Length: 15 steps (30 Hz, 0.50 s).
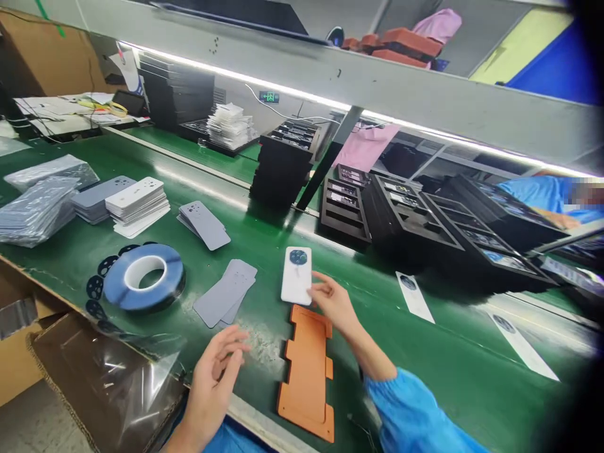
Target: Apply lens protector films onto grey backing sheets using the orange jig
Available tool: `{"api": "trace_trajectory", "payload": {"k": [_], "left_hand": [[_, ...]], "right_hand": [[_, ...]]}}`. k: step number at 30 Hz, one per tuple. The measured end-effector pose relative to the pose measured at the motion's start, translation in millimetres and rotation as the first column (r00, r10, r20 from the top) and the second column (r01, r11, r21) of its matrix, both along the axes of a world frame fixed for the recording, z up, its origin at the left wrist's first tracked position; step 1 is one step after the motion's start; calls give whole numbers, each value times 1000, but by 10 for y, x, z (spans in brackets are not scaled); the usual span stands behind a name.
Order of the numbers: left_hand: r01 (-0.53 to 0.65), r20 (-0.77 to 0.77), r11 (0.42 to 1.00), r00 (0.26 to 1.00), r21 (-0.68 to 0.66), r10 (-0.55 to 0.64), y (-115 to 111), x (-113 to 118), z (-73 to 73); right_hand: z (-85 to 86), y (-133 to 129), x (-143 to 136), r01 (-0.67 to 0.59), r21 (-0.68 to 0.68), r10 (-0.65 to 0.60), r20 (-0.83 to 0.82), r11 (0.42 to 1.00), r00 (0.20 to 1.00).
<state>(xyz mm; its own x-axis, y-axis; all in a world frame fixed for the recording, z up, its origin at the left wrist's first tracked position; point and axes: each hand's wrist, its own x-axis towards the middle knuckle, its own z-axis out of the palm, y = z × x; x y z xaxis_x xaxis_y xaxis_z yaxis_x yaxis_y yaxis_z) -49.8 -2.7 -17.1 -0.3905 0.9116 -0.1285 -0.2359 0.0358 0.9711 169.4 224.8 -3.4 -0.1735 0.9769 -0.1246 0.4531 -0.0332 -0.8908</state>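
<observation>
My right hand (pixel 331 301) pinches the lower right edge of a white phone back panel (pixel 296 283) with a dark round camera patch at its top. Below that panel, an orange fixture plate (pixel 304 371) with notched sides lies on the green bench. My left hand (pixel 217 371) is held over the bench's front edge, fingers apart, with nothing in it. Just beyond its fingertips lie overlapping grey phone-shaped sheets (pixel 225 292). A blue roll of tape (pixel 144 277) carrying dark round patches rests to the left.
Grey sheets (pixel 204 224), a white panel stack (pixel 138 204) and plastic-wrapped packs (pixel 40 204) sit at the left. Black trays (pixel 344 211) line the back. Two white panels (pixel 414 297) lie on the right. Behind the trays, another person's blue sleeve (pixel 533 189) shows.
</observation>
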Motion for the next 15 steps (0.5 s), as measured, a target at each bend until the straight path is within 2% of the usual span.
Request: {"api": "trace_trajectory", "payload": {"k": [2,4,6,8,9,11,13,15], "left_hand": [[-124,-133,992,983,36,128,-199,-118,0],[-289,-237,955,925,74,298,-384,-238,11],[-452,-329,885,824,112,462,-524,-379,26],[-531,-445,835,719,145,534,-614,-543,39],[-531,-518,836,679,143,520,-643,-625,44],[-474,-659,876,631,91,410,-677,-758,47],[-406,-739,914,620,-17,262,-679,-828,31],[-392,-757,913,630,-114,176,-656,-844,-16]], "right_hand": [[-11,545,48,59,35,-62,103,998,993],[-10,961,83,96,59,-107,235,994,966],[-13,1218,99,104,87,-129,367,991,921],[-30,1345,96,92,124,-141,482,988,865],[-43,1373,88,76,145,-142,529,987,836],[-69,1385,61,38,188,-147,611,982,778],[-84,1350,18,-7,235,-158,677,972,719],[-85,1271,-50,-67,282,-166,722,957,672]]}}
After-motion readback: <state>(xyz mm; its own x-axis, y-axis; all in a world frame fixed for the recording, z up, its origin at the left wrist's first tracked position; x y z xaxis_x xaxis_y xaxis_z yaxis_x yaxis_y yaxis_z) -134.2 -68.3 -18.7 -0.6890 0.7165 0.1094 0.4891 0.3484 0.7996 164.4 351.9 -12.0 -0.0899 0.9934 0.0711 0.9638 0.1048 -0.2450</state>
